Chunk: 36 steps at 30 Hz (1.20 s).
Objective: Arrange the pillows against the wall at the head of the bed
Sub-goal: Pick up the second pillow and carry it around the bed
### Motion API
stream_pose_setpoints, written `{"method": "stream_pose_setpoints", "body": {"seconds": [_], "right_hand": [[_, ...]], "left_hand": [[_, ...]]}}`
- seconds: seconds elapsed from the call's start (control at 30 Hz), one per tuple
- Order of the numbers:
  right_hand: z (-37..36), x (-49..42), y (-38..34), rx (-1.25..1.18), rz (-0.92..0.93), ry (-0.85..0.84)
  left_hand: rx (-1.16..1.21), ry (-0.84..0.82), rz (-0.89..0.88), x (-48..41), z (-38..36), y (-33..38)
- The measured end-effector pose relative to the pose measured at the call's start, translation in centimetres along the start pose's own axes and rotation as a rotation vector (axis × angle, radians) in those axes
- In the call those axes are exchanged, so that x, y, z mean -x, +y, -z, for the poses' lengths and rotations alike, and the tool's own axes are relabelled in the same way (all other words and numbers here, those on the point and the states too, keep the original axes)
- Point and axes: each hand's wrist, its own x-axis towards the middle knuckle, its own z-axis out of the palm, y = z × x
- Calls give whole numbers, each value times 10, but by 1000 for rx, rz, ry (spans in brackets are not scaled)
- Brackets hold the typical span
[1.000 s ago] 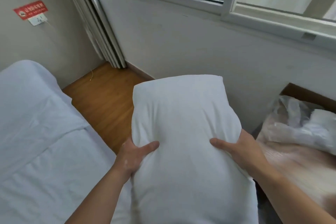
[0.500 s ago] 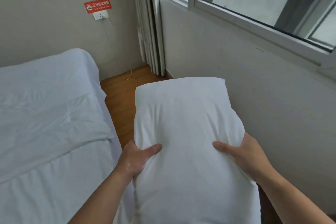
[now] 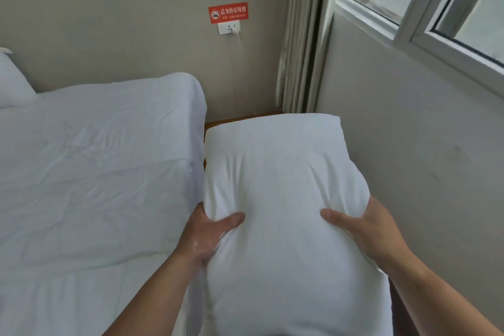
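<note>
Bed is taking up the left half, white sheet wrinkled, near end and left side running out of frame; its head end is sitting against the beige wall. Window wall on the right, window cut off by the top and right edges, curtain hanging bunched in the corner.

Held pillow is being carried in the gap between bed and window wall, over the wooden floor, of which only a thin strip is showing. Plain white, plump, long axis pointing away from the camera, far corners squared, fabric pinching into creases at the grip. Its near end is running out of the bottom of the frame.

Left hand is clamping the pillow's left edge, thumb lying on top; its fingers are hidden underneath. Right hand is doing the same on the right edge, thumb on top, fingers tucked behind.

Second pillow is sitting at the head of the bed by the wall, mostly cropped at the left edge.

Red no-smoking sign over a white socket with a cable plugged in.
</note>
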Motion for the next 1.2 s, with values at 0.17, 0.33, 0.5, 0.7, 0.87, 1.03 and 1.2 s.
{"method": "stream_pose_setpoints", "body": {"seconds": [0.17, 0.33, 0.5, 0.7, 0.87, 1.03, 1.2], "right_hand": [[-5, -121, -53, 80, 44, -109], [-29, -224, -90, 125, 32, -177], [-74, -319, -125, 155, 25, -221], [-151, -427, -191, 182, 78, -214], [-209, -494, -249, 211, 145, -227], [-262, -570, -285, 231, 170, -270], [-318, -655, -322, 228, 195, -351]], "left_hand": [[46, 107, 28, -68, 2, 53], [85, 214, 54, -134, 15, 89], [135, 268, 88, -216, 40, 116], [177, 282, 53, -338, 104, 157], [202, 290, 38, -415, 158, 193], [246, 338, 56, -482, 195, 217], [293, 414, 73, -550, 226, 241]]}}
